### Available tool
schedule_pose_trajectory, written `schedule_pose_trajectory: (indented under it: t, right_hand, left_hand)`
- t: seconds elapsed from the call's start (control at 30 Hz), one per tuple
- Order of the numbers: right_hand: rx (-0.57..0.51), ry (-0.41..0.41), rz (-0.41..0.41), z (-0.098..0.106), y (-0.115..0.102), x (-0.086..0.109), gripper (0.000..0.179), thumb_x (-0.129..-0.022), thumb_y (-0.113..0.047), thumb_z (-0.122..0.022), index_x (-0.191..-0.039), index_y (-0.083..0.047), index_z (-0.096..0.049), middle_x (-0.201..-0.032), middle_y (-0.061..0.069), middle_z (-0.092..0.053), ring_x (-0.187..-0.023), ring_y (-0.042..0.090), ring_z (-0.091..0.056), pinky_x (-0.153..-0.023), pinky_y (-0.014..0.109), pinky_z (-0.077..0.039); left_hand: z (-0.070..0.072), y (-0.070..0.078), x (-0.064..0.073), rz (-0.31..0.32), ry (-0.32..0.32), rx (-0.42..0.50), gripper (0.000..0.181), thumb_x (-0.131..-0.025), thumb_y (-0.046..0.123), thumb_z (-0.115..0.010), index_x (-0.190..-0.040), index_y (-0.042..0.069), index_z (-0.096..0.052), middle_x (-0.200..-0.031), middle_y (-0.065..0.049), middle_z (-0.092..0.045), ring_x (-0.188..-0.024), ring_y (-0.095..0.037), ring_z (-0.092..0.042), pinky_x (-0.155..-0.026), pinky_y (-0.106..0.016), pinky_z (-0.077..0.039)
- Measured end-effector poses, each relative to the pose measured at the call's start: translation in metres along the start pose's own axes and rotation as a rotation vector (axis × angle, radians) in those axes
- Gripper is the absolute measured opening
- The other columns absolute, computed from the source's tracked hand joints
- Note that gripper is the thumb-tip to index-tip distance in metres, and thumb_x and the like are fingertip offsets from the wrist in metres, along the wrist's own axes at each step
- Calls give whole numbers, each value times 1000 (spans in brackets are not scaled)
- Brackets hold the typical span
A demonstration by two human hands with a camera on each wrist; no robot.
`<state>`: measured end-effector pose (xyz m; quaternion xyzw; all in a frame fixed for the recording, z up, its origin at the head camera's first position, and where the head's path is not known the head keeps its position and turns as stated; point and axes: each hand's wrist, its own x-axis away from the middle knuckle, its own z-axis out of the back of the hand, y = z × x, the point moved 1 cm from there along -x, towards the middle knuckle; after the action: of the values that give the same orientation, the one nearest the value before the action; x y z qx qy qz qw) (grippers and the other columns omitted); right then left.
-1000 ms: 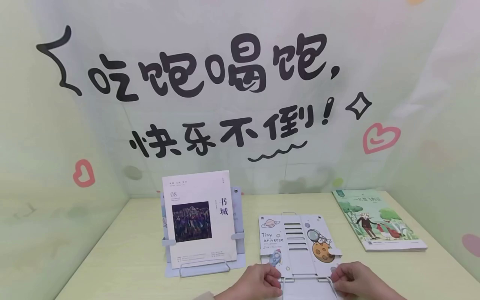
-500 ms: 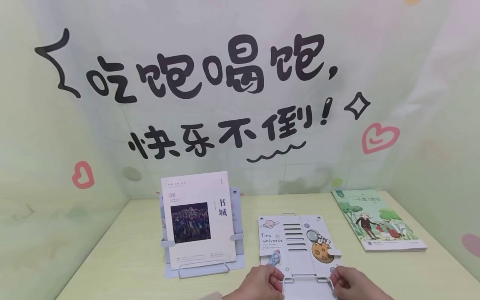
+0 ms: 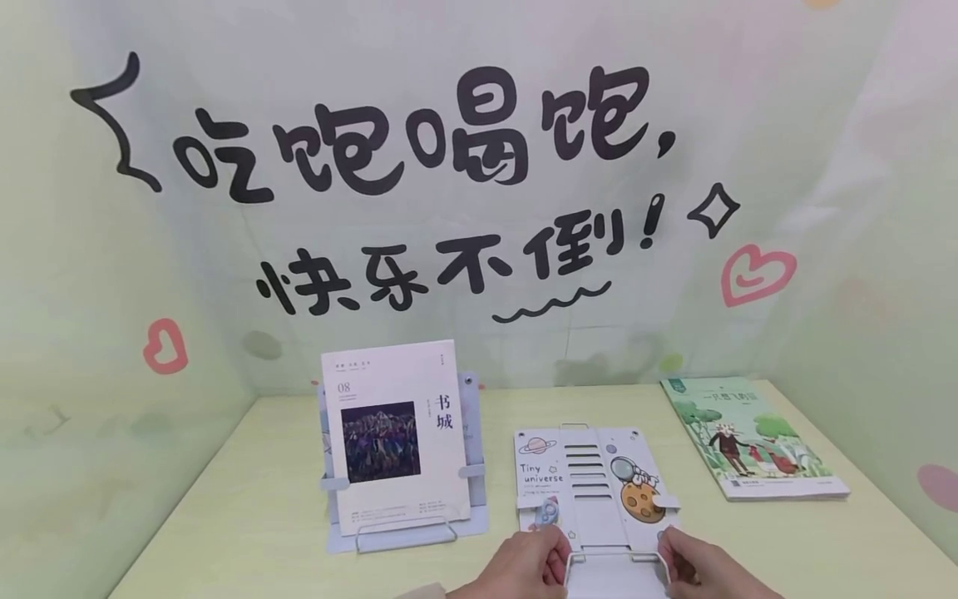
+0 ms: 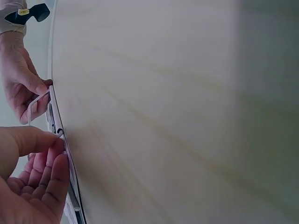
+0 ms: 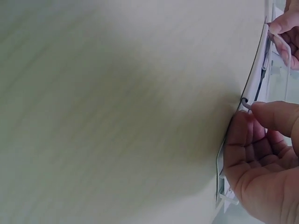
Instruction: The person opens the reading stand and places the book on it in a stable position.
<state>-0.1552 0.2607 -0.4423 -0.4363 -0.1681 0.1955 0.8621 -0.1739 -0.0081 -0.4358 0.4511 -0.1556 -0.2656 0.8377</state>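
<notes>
A white book stand (image 3: 591,487) printed with "Tiny universe", a planet and an astronaut lies flat on the table, slots up its middle. At its near edge is a bent metal wire holder (image 3: 575,558). My left hand (image 3: 527,561) pinches the holder's left side between thumb and fingers, while my right hand (image 3: 696,561) pinches its right side. Both wrist views show the thumbs pressed on the wire ends: the left hand (image 4: 37,172) close to the left wrist camera, the right hand (image 5: 261,158) close to the other. The holder's nearest part runs low in the head view.
To the left, a blue book stand (image 3: 473,433) stands tilted up and bears a white magazine (image 3: 441,457) behind clips and a wire. A green picture book (image 3: 756,441) lies flat at the right. A printed wall cloth (image 3: 479,333) hangs behind the table (image 3: 247,499).
Both hands have shifted slightly inward at the wire holder, still pinching it. Its crossbar now shows more plainly in front of the stand's near edge. The blue stand and both books stay put.
</notes>
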Motion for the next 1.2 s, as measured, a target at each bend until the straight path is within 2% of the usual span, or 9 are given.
schedule_pose_trajectory:
  t: [0.4,0.67,0.77,0.83,0.9,0.93,1.0,1.1,1.2]
  right_hand:
    - [-20,-64,28,2,2,3,14,-85,1,-58,-84,-7,-47,-75,-11,-51,-68,-3,-48,-54,20,-39]
    - [46,-62,68,1,1,7,14,-86,-4,-58,-81,-14,-50,-76,-15,-52,-69,-4,-47,-55,20,-35]
    - [2,-91,114,5,4,7,11,-87,-5,-58,-83,-12,-51,-77,-16,-52,-70,-5,-48,-55,20,-37]
    - [-78,-122,112,9,6,7,6,-88,-4,-57,-86,-9,-54,-78,-15,-53,-70,-4,-50,-55,20,-38]
    - [-136,-135,177,17,10,6,3,-89,-2,-55,-90,-5,-56,-78,-10,-56,-71,-3,-52,-55,20,-41]
    - [-146,-120,200,22,12,6,3,-89,-1,-56,-92,-2,-56,-78,-6,-58,-72,-2,-54,-57,21,-44]
    - [-175,-33,132,34,14,4,10,-89,-2,-56,-96,4,-57,-79,1,-60,-72,2,-56,-60,22,-48]
    - [-151,153,35,50,18,-1,21,-90,-2,-57,-102,14,-54,-83,8,-63,-74,3,-60,-67,24,-54]
    - [-168,292,-136,59,20,-8,27,-91,-1,-56,-107,20,-52,-87,8,-64,-75,4,-61,-69,24,-55]
  left_hand:
    - [-2,7,1,-156,-11,-342,29,-71,-2,-69,-73,17,-48,-60,16,-41,-56,6,-39,-52,-11,-36]
    - [-2,7,2,-432,61,-592,26,-68,1,-66,-72,18,-46,-62,15,-37,-56,9,-32,-50,-3,-26]
    - [0,5,1,-375,-10,-476,23,-73,0,-66,-76,16,-50,-64,16,-42,-58,10,-36,-53,-4,-31]
    - [4,1,2,-276,-76,-254,18,-77,-1,-67,-82,13,-56,-68,16,-49,-61,10,-43,-57,-7,-39]
    - [9,-3,3,-171,-48,-11,15,-79,2,-69,-90,8,-60,-74,12,-57,-66,7,-50,-62,-11,-46]
    - [12,-4,3,-125,-1,103,16,-81,4,-69,-94,6,-61,-78,9,-60,-68,5,-53,-64,-13,-47]
    - [20,-7,0,-58,140,274,20,-83,7,-69,-100,1,-61,-83,2,-62,-72,-1,-56,-66,-16,-49]
    - [31,-7,-9,11,379,335,23,-86,9,-65,-106,-1,-58,-91,-4,-61,-79,-7,-55,-69,-16,-48]
    - [34,-6,-20,55,504,345,30,-87,7,-62,-113,-7,-54,-99,-10,-60,-89,-15,-56,-78,-22,-50]
